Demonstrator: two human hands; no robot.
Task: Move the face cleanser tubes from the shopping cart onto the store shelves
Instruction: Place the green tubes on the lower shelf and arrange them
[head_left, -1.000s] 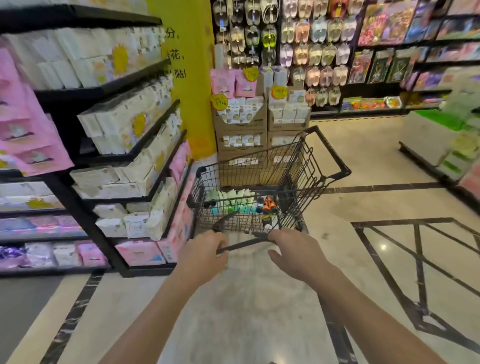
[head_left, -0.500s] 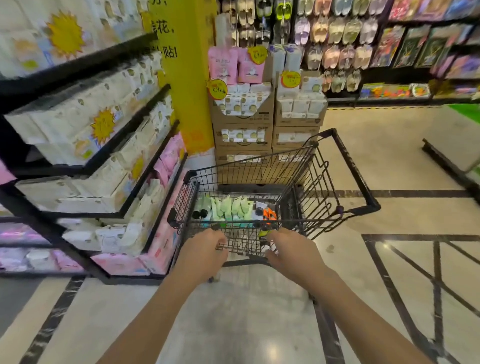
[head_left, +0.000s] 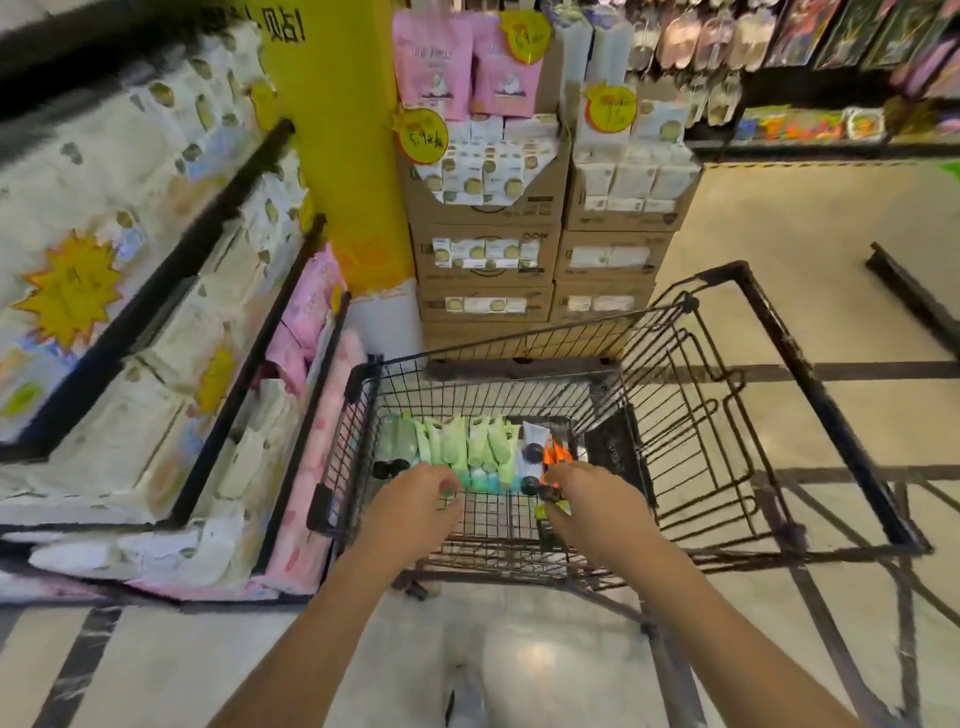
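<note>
pale green tubes (head_left: 457, 444), teal caps, black cart (head_left: 784, 340)

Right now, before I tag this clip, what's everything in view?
shopping cart: one, black wire, mid-aisle
face cleanser tubes: one row, count unclear, pale green, teal caps, cart floor
white tube: one, black cap, right of green row
orange item: one, blurred, beside white tube
cardboard boxes: stacked, brown, beyond cart
pillar: one, yellow, left of boxes
shelves: black, white and pink packs, left side
left hand: one, at cart's near edge, grip unclear
right hand: one, near orange item, grip unclear
</note>
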